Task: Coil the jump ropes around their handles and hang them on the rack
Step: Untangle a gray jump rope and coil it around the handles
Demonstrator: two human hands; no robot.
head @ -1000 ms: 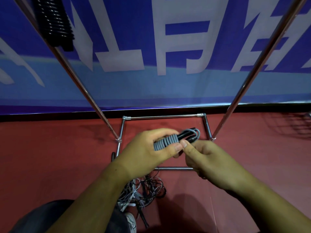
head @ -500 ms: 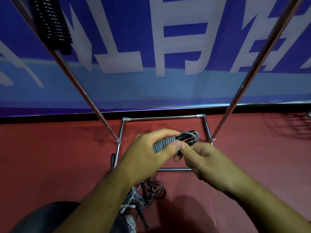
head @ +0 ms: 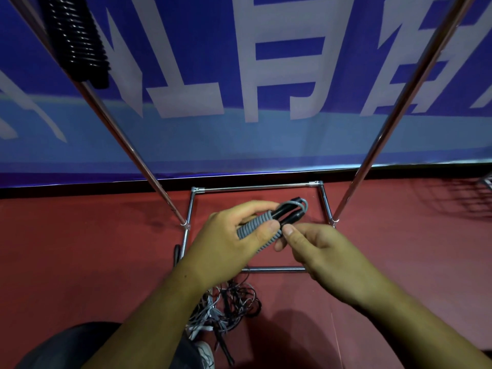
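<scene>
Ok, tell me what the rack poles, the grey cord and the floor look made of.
Rack poles: metal, likely chromed steel, going by bright mirror-like streaks. Grey cord: probably plastic or rubber, smooth with a soft sheen, bending in tight even coils. Floor: red, matte; perhaps vinyl or rubber sports flooring, but I cannot be sure.

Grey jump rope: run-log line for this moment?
left hand: grips grey jump rope, coiled | right hand: pinches its end | black coil: by rack pole | loose ropes: floor
</scene>
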